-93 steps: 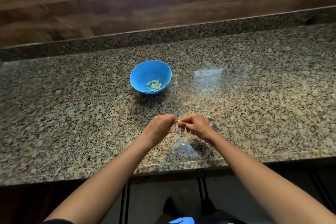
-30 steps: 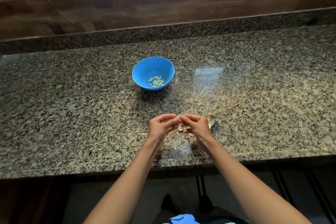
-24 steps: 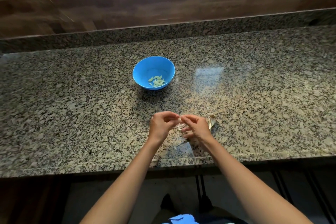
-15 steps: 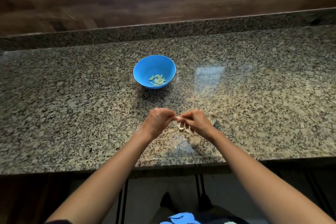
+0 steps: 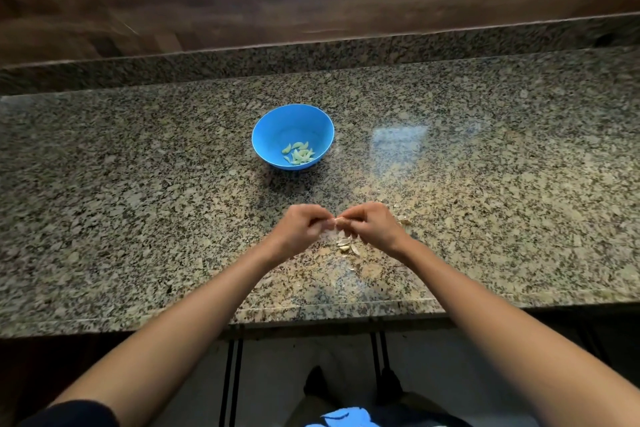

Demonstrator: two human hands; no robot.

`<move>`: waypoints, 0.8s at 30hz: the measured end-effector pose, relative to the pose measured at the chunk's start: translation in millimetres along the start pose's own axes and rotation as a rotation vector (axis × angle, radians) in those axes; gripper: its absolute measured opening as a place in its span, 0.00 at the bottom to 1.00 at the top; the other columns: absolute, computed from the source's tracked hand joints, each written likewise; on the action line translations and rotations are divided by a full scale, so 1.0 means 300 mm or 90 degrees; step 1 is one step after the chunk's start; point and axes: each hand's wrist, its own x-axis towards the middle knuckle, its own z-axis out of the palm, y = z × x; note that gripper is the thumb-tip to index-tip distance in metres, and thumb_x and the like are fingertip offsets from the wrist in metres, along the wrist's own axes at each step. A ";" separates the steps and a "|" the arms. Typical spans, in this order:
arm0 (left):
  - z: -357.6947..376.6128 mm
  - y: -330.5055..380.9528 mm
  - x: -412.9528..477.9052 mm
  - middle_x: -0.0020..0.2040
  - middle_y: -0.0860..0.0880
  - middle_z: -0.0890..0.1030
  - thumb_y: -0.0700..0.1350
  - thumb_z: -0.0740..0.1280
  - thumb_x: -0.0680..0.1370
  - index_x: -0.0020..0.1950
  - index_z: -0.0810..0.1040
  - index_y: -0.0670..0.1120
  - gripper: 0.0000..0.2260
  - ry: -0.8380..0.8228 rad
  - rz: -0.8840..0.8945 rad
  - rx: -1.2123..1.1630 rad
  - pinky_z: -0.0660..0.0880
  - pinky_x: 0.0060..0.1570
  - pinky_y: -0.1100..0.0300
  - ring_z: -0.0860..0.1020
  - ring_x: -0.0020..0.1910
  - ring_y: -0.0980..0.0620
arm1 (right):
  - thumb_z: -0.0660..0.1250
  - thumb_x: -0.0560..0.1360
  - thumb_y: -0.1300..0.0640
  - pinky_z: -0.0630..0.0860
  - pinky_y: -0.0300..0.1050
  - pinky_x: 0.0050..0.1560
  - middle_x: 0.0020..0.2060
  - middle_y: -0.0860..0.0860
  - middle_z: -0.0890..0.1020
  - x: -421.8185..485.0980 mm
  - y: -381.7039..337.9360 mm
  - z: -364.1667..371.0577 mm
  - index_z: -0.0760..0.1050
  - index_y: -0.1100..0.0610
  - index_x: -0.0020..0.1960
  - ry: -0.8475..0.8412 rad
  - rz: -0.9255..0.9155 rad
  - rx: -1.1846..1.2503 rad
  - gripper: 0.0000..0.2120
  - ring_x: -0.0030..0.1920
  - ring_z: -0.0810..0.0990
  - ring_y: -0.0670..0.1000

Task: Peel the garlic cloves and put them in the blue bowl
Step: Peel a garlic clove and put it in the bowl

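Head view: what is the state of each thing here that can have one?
blue bowl: upright on the counter, not empty.
peeled cloves: lying in the bowl's bottom.
garlic clove: pinched between both hands.
left hand: pinches the clove.
right hand: pinches the clove.
garlic pieces: loose on the counter under the hands.

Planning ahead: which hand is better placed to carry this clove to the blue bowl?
Probably left. The left hand and right hand both pinch the clove, but the blue bowl sits ahead of the left; the right would reach across.
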 end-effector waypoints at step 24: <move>0.068 0.051 0.011 0.33 0.47 0.79 0.40 0.66 0.76 0.44 0.81 0.40 0.05 0.233 0.019 -0.023 0.70 0.25 0.68 0.74 0.28 0.56 | 0.66 0.74 0.58 0.73 0.38 0.34 0.32 0.49 0.81 -0.054 0.047 0.041 0.81 0.58 0.43 0.158 0.126 0.098 0.06 0.31 0.76 0.47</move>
